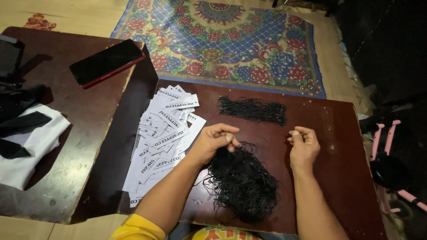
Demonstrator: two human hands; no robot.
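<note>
A: What can't you make out around the tangled heap of black cords point(242, 184)?

B: Its near edge dips behind the yellow garment at the bottom border. Whether a cord sits between the left hand's point(213, 143) pinched fingers point(228, 137) is too fine to tell; same for the right hand point(304, 146).

A: And left of the heap?

B: The lower white tags point(162, 138) lie buried under others, and the black device point(9, 55) beyond them is cut by the left border.

Red-edged smartphone point(106, 62) on the dark side table point(66, 178); folded white cloth point(31, 146); floral rug point(222, 40); possibly a pink-framed stroller point(391, 164), right
</note>
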